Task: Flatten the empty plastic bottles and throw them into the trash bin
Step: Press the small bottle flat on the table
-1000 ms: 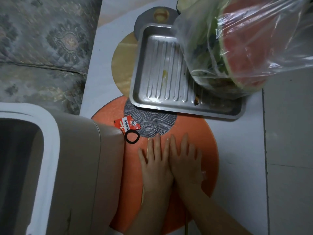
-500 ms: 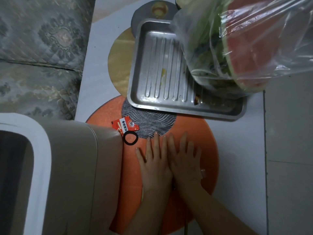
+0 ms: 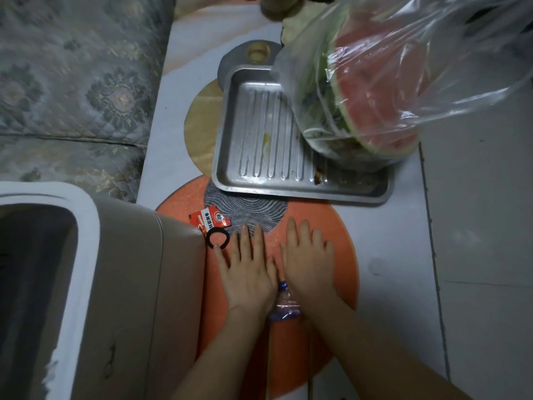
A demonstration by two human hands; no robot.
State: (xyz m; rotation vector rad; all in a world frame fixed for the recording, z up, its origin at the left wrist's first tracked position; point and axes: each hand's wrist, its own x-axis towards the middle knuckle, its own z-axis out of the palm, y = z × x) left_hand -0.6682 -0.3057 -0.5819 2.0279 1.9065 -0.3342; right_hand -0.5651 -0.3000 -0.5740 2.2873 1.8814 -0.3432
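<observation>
Now we have both hands laid palm-down on the orange mat point(image 3: 340, 232), and the reason seems plain: the plastic bottle point(image 3: 284, 306) lies beneath them, and flat palms spread our weight over it better than a grip would. Our left hand point(image 3: 245, 272) has its fingers straight and slightly fanned, pointing away from us; our right hand point(image 3: 307, 261) lies just beside it in the same manner. Neither hand curls round anything; both simply press. The bottle shows only in the gap between the wrists, as crumpled clear plastic with a blue label, with what looks like a blue cap peeking out between the palms. We judge it partly flattened, though most of it is hidden under the hands, so we cannot tell how flat.

Taking the mat as our landmark: the trash bin point(image 3: 86, 255) stands at its left edge, its mouth open, near enough for a short toss once the pressing is done. On the mat's far left part, just beyond our left fingertips, lie a black hair tie point(image 3: 208, 239) and a torn red sachet point(image 3: 209, 220). Overlapping the mat's far edge sits a ribbed metal tray point(image 3: 256, 140). A clear bag of watermelon rinds point(image 3: 375, 90) rests on the tray's right part. The counter point(image 3: 389, 255) carries all of these.
</observation>
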